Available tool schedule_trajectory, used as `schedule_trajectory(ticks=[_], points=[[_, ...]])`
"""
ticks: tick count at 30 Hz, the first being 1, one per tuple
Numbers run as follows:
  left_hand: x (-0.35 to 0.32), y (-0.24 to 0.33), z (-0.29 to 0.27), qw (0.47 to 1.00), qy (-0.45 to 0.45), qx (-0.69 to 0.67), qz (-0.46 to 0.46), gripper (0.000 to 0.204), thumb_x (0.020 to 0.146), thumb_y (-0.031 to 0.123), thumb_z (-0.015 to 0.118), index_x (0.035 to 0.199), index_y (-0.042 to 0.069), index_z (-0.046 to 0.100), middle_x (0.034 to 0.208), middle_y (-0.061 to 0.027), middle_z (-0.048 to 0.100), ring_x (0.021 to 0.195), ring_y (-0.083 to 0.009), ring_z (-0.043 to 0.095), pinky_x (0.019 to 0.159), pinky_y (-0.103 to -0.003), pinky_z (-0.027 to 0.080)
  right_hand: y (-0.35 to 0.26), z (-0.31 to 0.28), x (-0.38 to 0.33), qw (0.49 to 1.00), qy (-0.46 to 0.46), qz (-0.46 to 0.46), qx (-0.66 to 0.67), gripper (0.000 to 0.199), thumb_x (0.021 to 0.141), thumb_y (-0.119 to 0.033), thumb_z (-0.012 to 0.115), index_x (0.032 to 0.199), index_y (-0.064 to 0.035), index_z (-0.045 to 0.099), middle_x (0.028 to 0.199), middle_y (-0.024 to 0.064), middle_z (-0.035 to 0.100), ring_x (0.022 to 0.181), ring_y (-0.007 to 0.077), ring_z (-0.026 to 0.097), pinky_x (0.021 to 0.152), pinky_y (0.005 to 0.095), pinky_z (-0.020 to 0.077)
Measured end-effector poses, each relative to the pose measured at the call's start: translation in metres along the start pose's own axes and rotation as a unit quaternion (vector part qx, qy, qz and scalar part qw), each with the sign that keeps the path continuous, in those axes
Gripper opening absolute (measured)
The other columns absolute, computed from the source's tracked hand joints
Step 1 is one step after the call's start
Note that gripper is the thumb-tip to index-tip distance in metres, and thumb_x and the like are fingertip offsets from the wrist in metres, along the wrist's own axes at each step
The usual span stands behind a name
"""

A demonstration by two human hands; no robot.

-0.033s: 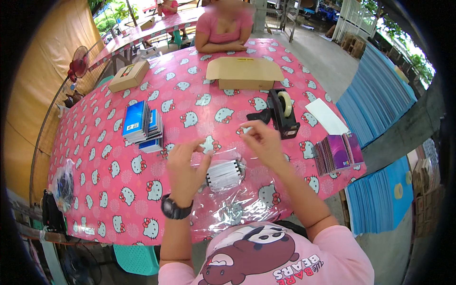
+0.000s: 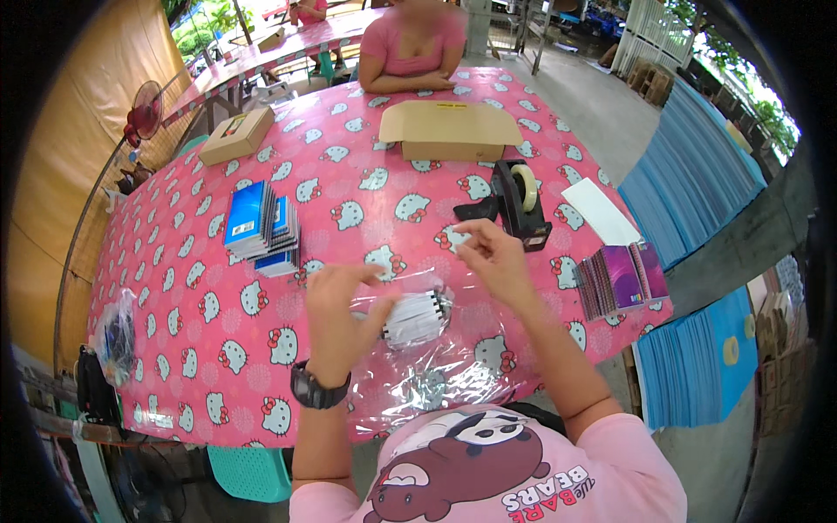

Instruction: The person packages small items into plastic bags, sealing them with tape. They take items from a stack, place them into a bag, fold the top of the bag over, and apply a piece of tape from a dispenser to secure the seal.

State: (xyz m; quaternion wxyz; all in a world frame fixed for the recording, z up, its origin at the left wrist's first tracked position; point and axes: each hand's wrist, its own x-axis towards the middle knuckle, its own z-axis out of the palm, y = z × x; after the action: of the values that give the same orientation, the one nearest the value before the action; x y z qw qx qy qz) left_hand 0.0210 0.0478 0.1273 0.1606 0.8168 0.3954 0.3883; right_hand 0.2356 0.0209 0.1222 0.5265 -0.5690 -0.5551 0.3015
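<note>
A sheet or bag of clear plastic (image 2: pixel 427 383) lies creased on the table in front of me. On it rests a small bundle of white-paged spiral notebooks (image 2: pixel 413 322), seen edge-on with black binding at the ends. My left hand (image 2: pixel 338 309), with a black watch at the wrist, is over the bundle's left side, thumb and fingers apart. My right hand (image 2: pixel 499 263) is beyond the plastic's right side, its fingers bent and a gap between thumb and forefinger. I see nothing held in either hand, though clear film would be hard to make out.
Blue notebooks (image 2: pixel 253 218) are stacked at left, purple notebooks (image 2: pixel 621 279) at right. A black tape dispenser (image 2: pixel 521 209) stands past my right hand. Farther off are an open cardboard box (image 2: pixel 449 131), a closed box (image 2: pixel 237 137) and a seated person (image 2: pixel 410 52). Blue sheets (image 2: pixel 689 183) are piled beyond the right edge.
My right hand has shifted slightly to the right, its thumb and forefinger farther apart. My left hand has moved a little, its fingertips lower and nearer the bundle.
</note>
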Motion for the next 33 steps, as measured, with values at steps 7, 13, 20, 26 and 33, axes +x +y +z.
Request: schedule_trajectory(ticks=[7,13,20,26,33], points=[[-0.044,0.0,0.011,0.962,-0.222,0.132,0.087,0.005,0.074,0.013,0.066,0.079,0.013,0.067,0.077,0.0041,0.062,0.089,-0.0153,0.057,0.099,-0.052,0.023,0.07,0.008,-0.036,0.974,-0.196,0.017,0.113,0.037,0.078,-0.003,0.068,0.113,-0.0042,0.056,0.092,0.0029,0.067,0.086,0.0077,0.057,0.078,0.0246,0.0451],[-0.075,-0.021,0.014,0.972,0.174,-0.154,-0.035,0.018,0.07,0.006,0.064,0.088,0.009,0.065,0.081,-0.0032,0.062,0.089,-0.0253,0.055,0.095,-0.048,0.031,0.062,0.019,-0.036,0.973,-0.182,-0.103,-0.098,0.043,0.072,-0.012,0.072,0.113,-0.0081,0.059,0.098,0.0015,0.068,0.094,0.0175,0.055,0.084,0.0314,0.0441],[-0.103,-0.041,0.04,0.998,-0.008,0.046,0.035,0.044,0.072,0.007,0.061,0.116,0.005,0.058,0.119,-0.0136,0.052,0.112,-0.0304,0.046,0.095,-0.041,0.036,0.059,0.03,-0.034,0.958,-0.203,-0.155,-0.133,0.046,0.071,-0.012,0.073,0.113,-0.0068,0.057,0.098,0.0029,0.067,0.096,0.0266,0.054,0.087,0.0367,0.0442],[-0.052,-0.044,0.02,0.976,0.026,-0.194,-0.095,0.06,0.069,0.011,0.062,0.127,0.005,0.048,0.117,-0.0129,0.056,0.108,-0.0322,0.05,0.092,-0.041,0.041,0.059,0.026,-0.039,0.955,-0.208,-0.152,-0.147,0.037,0.072,-0.014,0.072,0.108,-0.0086,0.063,0.1,0.006,0.063,0.097,0.0243,0.056,0.084,0.0355,0.046],[0.017,-0.047,0.031,0.95,-0.29,0.106,-0.043,0.056,0.068,0.007,0.061,0.123,0.01,0.052,0.087,-0.0128,0.064,0.081,-0.0288,0.063,0.069,-0.037,0.05,0.058,0.028,-0.042,0.96,-0.21,-0.138,-0.12,0.032,0.073,-0.014,0.072,0.102,-0.0072,0.063,0.099,0.0089,0.063,0.097,0.0269,0.056,0.083,0.0366,0.0468]])
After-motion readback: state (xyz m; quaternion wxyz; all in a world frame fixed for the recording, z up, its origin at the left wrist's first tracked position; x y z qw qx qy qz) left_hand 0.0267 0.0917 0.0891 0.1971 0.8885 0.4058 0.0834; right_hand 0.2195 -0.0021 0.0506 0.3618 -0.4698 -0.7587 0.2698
